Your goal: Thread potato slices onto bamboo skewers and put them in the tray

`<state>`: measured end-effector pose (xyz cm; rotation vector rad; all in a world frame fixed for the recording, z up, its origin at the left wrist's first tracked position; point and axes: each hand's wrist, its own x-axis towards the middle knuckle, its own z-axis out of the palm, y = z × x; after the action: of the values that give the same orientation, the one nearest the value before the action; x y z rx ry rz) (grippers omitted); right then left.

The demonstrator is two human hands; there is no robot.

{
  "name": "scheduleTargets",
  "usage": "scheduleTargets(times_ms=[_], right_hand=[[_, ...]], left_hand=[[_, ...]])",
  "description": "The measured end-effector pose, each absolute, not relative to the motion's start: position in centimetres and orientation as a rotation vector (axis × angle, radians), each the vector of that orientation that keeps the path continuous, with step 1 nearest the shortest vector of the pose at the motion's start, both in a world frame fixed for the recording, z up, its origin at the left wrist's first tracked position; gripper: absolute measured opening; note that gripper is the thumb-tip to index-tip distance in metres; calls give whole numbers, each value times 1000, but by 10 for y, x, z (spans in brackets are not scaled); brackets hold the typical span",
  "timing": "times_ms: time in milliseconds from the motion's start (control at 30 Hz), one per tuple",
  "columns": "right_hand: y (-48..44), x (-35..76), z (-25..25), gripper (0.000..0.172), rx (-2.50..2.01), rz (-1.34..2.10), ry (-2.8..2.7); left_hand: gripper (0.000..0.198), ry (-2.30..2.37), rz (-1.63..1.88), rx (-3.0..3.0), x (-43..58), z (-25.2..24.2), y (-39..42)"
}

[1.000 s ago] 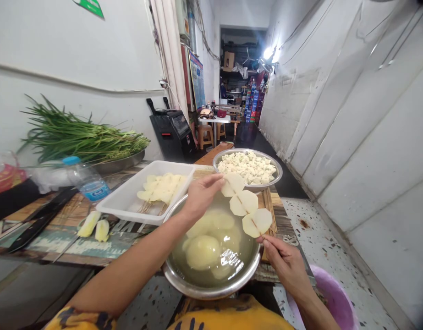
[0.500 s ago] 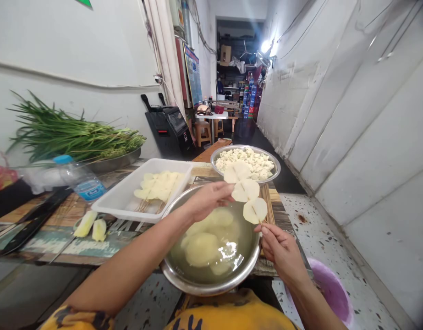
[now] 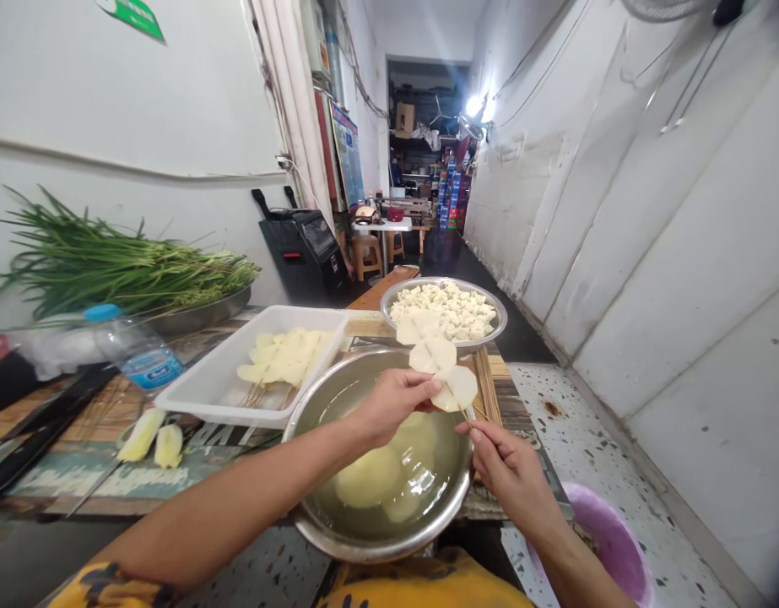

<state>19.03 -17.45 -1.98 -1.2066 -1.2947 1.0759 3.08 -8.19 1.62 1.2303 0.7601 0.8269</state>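
Three thin pale potato slices (image 3: pixel 457 390) sit in a row on a bamboo skewer (image 3: pixel 467 415), above the right side of a metal basin. My right hand (image 3: pixel 512 460) is closed on the skewer's lower end. A second thin stick end shows by its fingers. My left hand (image 3: pixel 398 405) pinches the left edge of the lowest slice between thumb and fingers. Below both hands, the metal basin (image 3: pixel 376 553) holds cloudy water with several potato pieces (image 3: pixel 367 479) under the surface. Left of it, a white plastic tray (image 3: pixel 196 408) contains skewered slices (image 3: pixel 286 356).
A metal bowl of cauliflower florets (image 3: pixel 449 308) stands behind the basin, with loose skewers (image 3: pixel 489 388) beside it. On the left are green stalks (image 3: pixel 123 262), a water bottle (image 3: pixel 136 350), a black-handled knife (image 3: pixel 40 435) and cabbage pieces (image 3: pixel 142 435). A purple tub (image 3: pixel 617 540) is on the floor.
My left hand has moved down from the middle slice to the lowest one. The slices now overlap more closely. My right hand keeps hold of the skewer, and the view has shifted slightly.
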Motion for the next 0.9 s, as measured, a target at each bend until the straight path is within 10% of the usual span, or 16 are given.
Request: scheduleTargets(times_ms=[433, 900], right_hand=[[-173, 183, -8, 27, -950, 1471, -929], [-178, 187, -20, 23, -1181, 1053, -1310]], left_hand=[[24, 725, 824, 1352, 30, 19, -86], [33, 763, 1153, 986, 28, 28, -72]])
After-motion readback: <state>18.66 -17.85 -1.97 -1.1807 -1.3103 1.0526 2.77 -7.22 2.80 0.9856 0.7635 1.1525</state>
